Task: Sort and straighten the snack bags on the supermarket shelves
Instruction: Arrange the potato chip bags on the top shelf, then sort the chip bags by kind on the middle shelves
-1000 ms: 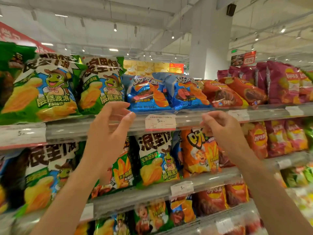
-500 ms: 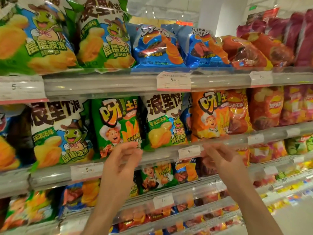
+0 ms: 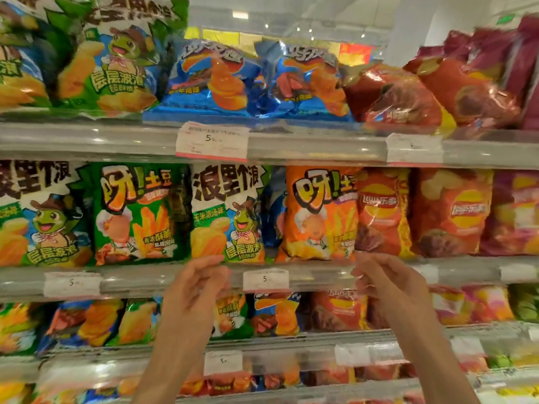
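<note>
2 bare forearms, no sleeves, left hand (image 3: 196, 290), right hand (image 3: 388, 282), unadorned fingers

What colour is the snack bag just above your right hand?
Orange snack bag with a cartoon chef, best seen in the head view.

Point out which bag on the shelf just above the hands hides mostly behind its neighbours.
The blue bag, wedged between the white-topped frog bag and the orange fries bag. Only a narrow blue strip shows; every other bag in that row faces out fully.

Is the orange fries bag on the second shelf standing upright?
Upright: the orange fries bag stands face-out, logo level, bottom edge on the shelf lip.
</note>
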{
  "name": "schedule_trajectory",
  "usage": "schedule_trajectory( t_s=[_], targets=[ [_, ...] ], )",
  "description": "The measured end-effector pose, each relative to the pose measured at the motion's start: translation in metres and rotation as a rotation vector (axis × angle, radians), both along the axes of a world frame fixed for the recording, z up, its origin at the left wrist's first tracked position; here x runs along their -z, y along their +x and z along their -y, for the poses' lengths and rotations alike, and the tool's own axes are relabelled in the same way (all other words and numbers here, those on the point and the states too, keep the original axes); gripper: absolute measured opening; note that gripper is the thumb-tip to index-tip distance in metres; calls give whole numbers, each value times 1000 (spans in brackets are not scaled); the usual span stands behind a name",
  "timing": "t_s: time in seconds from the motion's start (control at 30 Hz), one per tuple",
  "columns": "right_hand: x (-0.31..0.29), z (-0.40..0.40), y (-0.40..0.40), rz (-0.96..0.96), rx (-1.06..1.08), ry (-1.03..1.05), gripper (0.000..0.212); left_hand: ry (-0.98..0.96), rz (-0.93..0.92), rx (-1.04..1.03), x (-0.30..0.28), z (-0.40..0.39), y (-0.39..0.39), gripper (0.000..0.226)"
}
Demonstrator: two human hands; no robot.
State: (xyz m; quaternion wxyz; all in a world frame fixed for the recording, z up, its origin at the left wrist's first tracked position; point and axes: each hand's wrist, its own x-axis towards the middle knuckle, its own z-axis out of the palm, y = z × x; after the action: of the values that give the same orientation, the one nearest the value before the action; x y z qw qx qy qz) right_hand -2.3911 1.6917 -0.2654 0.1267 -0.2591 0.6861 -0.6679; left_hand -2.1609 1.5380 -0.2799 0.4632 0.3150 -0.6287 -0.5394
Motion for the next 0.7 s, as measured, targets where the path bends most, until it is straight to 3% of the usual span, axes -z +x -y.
schedule_trajectory(
  t_s=[0.17,0.33,0.47,0.57,0.7],
  targets=[
    [5,-11,-49,-93,-24,79,15,-45,66,9,-9,-19,-50,16],
    [-7,-4,-78,-187,-78,121,10,-157,145,9,-15,-14,-96,18],
    [-23,22,-89,-354,-106,240,12,-299,252,-28,-18,-1,-131,26],
    [-28,38,-89,-488,-118,354,23,-328,322,-22,-19,8,-148,49],
    [-24,45,-85,-547,-88,348,22,-338,401,-12,-18,9,-159,63]
  ],
)
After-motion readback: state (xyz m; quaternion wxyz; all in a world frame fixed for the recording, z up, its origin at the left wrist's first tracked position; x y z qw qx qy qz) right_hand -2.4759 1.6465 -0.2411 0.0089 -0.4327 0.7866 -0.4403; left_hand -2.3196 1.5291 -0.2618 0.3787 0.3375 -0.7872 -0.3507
